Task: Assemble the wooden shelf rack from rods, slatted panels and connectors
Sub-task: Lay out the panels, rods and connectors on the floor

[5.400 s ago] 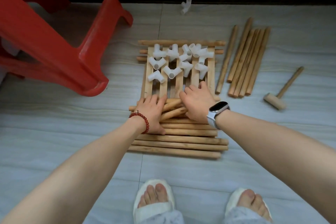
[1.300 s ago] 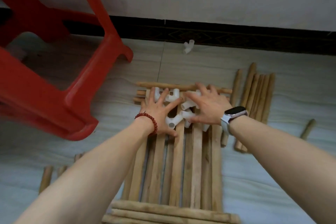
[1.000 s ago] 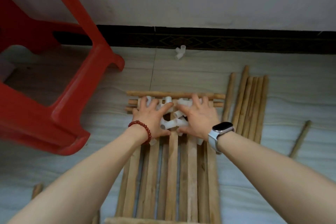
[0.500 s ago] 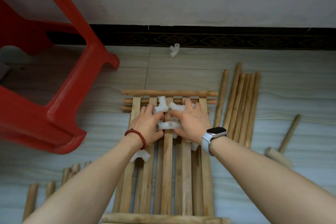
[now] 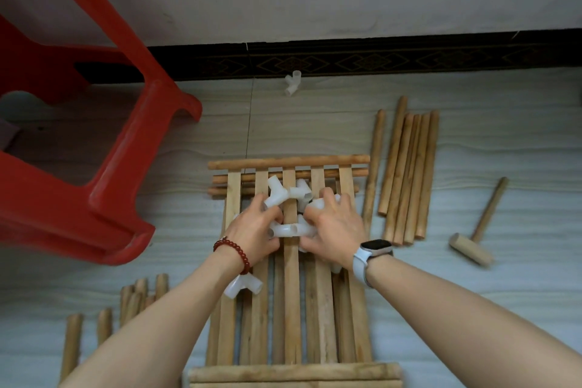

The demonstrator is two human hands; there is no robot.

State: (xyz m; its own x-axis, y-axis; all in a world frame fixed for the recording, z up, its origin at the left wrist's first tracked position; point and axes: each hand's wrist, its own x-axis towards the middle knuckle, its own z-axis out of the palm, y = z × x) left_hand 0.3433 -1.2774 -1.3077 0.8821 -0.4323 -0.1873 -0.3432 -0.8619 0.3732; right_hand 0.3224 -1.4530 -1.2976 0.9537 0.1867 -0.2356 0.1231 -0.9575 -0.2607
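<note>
A stack of slatted wooden panels (image 5: 291,309) lies flat on the floor in front of me. On its far half sits a heap of white plastic connectors (image 5: 288,195). My left hand (image 5: 255,231) and my right hand (image 5: 333,227) curl round that heap from either side and grip several connectors between them. One connector (image 5: 242,287) lies loose on the slats under my left wrist. Another connector (image 5: 293,82) lies alone by the wall. Long rods (image 5: 406,176) lie in a row right of the panels.
A red plastic stool (image 5: 78,148) stands at the left. Short rods (image 5: 132,302) lie on the floor at the lower left. More rods (image 5: 293,372) cross the panels' near end. A small wooden mallet (image 5: 472,250) lies at the right. The tiled floor meets a dark skirting board.
My hands have gone from spread flat over the connectors to curled round them, raking the heap together and towards me. One connector slipped out under my left wrist.
</note>
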